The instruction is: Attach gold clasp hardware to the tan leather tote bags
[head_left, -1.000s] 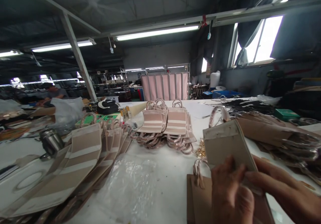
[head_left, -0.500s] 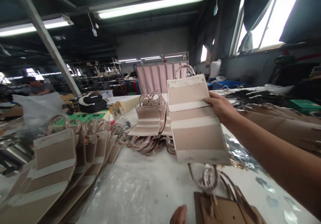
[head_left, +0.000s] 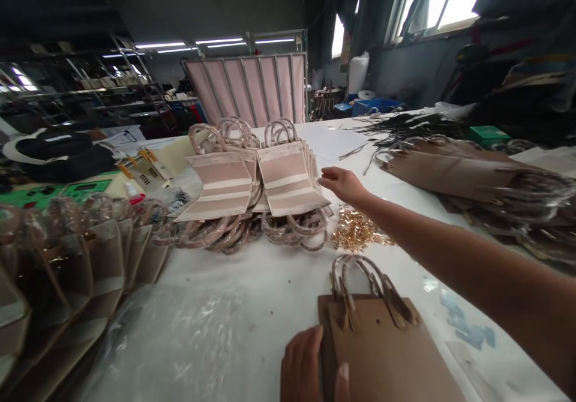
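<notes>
My right hand (head_left: 344,185) reaches to the far side of the table, with its fingers stretched out and nothing in them. It is just right of a stack of folded beige bag panels (head_left: 288,171) with plastic-wrapped handles. Another such stack (head_left: 225,177) stands to its left. At the bottom, my left hand (head_left: 303,360) is at the left edge of a brown handbag panel (head_left: 382,342), fingers beside the edge and thumb over it. That panel lies flat with its wrapped handles (head_left: 355,273) pointing away from me; its lower part is out of frame.
Several bag panels (head_left: 103,258) stand in a row at left, by clear plastic sheeting (head_left: 171,342). Gold metal pieces (head_left: 353,228) lie beyond the brown panel. More brown bags (head_left: 454,168) are piled at right, with black straps (head_left: 409,123) behind them.
The beige bag panel that my right hand held up now rests on the right-hand stack, and that hand has let go. My left hand has come further into view, at the brown panel.
</notes>
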The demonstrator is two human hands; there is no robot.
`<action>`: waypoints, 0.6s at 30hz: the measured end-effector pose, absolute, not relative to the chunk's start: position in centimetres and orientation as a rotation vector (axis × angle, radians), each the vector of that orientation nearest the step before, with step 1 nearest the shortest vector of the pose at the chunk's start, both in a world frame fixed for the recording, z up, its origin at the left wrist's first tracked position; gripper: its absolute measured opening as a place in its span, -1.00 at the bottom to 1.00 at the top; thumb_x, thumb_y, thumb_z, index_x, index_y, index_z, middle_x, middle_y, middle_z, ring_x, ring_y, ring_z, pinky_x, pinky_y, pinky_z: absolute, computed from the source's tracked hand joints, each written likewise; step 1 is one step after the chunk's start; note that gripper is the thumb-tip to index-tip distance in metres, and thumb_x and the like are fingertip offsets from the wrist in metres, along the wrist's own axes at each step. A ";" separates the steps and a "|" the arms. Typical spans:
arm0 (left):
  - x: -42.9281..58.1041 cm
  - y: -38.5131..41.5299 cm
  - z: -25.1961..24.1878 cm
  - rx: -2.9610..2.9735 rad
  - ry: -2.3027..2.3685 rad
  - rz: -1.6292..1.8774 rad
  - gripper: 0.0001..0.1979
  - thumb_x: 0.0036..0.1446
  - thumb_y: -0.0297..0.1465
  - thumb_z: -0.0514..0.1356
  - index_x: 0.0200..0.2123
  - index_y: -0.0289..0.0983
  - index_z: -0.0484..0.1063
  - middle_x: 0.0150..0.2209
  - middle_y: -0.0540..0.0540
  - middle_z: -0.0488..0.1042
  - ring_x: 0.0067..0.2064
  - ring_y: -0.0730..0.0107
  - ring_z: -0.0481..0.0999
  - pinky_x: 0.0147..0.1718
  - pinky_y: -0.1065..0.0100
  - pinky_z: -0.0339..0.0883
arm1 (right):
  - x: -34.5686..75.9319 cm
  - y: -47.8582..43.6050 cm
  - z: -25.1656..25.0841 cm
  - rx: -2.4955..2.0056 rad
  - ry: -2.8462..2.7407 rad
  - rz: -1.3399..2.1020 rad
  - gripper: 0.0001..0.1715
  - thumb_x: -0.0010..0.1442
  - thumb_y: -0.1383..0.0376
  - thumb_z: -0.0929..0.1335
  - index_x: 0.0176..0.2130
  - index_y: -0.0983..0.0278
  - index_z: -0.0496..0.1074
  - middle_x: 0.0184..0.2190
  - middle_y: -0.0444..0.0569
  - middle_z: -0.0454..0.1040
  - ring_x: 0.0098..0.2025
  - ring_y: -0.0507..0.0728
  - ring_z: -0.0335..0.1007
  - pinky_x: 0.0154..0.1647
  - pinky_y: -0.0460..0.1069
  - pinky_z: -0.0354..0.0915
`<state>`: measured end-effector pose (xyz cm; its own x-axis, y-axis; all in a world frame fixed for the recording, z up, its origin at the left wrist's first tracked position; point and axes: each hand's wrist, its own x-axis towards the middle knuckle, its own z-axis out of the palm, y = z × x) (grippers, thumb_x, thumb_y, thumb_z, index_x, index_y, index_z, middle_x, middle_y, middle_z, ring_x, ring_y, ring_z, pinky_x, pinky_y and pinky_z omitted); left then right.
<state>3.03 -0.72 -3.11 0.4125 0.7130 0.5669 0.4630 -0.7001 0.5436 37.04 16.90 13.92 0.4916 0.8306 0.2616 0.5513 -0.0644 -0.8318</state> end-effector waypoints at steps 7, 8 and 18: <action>3.1 -0.5 -0.5 2.547 0.979 1.031 -0.62 0.23 -0.13 0.32 0.01 -0.21 0.53 0.07 -0.24 0.51 0.09 -0.06 0.48 0.01 -0.01 0.48 | 41.2 -4.1 11.4 -1.920 -1.223 0.396 -0.57 0.25 0.00 0.41 -0.10 0.24 0.66 -0.34 -0.04 0.64 -0.30 0.22 0.57 -0.30 0.00 0.40; 3.3 -0.6 0.0 2.523 0.998 1.009 -0.63 0.20 -0.11 0.34 -0.03 -0.21 0.55 0.06 -0.23 0.52 0.08 -0.07 0.48 0.01 -0.03 0.47 | 41.3 -6.9 9.8 -1.958 -1.179 0.394 -0.56 0.24 -0.02 0.40 -0.12 0.23 0.66 -0.36 -0.05 0.63 -0.31 0.22 0.56 -0.32 0.00 0.38; 6.5 -2.7 5.9 1.893 1.177 0.641 -0.57 0.00 -0.04 0.27 -0.19 -0.24 0.47 -0.24 -0.15 0.54 -0.19 0.02 0.52 -0.14 0.09 0.40 | 39.7 -16.5 2.1 -2.054 -1.056 0.351 -0.67 0.27 0.12 0.34 -0.16 0.22 0.64 -0.31 -0.05 0.64 -0.30 0.20 0.57 -0.29 -0.01 0.41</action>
<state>6.46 -2.65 5.88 0.4391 0.8984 0.0077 0.4934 -0.2483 0.8336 39.75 -16.47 2.12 0.6158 0.7812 0.1027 0.5646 -0.3466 -0.7491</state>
